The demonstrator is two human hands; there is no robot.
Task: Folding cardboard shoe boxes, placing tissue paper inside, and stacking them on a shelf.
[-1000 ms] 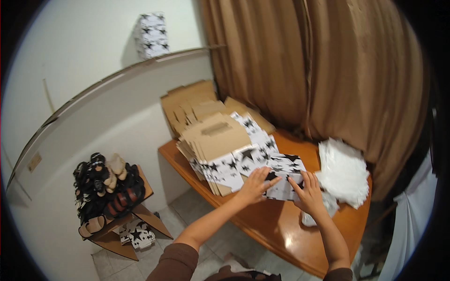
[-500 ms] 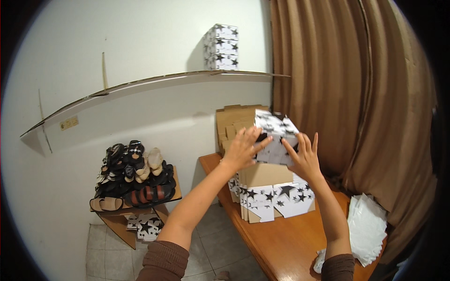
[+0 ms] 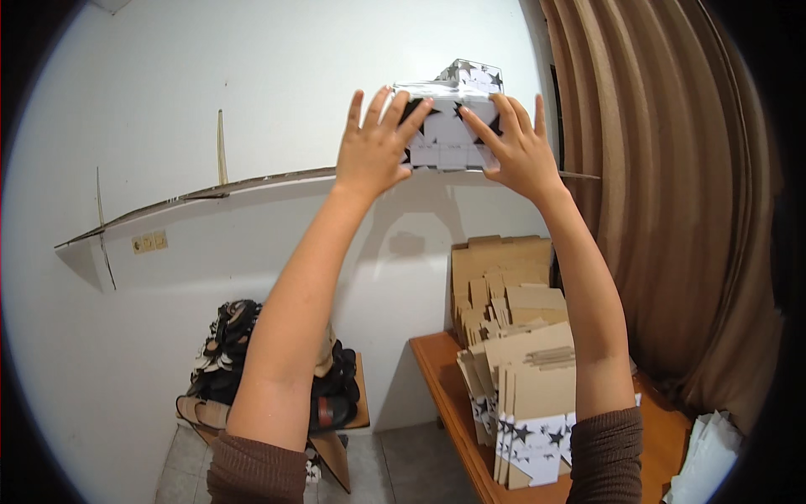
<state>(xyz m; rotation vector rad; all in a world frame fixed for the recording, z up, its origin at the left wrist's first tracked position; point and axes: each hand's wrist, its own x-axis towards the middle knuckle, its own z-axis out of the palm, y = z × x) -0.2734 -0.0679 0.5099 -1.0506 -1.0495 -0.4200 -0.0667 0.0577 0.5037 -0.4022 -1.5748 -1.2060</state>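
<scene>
A white cardboard box (image 3: 445,134) printed with black stars is held up at the height of the wall shelf (image 3: 269,179). My left hand (image 3: 369,151) grips its left side, and my right hand (image 3: 522,149) grips the right side, fingers spread along its top and front. Behind it, partly hidden, stand matching star-printed boxes (image 3: 485,77) at the shelf's right end. Whether the held box touches the shelf, I cannot tell.
Below on the right, a wooden table (image 3: 432,370) carries flat star-printed cardboard (image 3: 529,437), brown cardboard (image 3: 504,252) and white plastic bags (image 3: 707,458). Black and tan sandals (image 3: 222,361) are piled on a low stand at lower left. A brown curtain (image 3: 663,185) hangs at right.
Both my hands have raised the box from above the table up and leftward to the shelf, in front of the stacked boxes. The view has tilted upward.
</scene>
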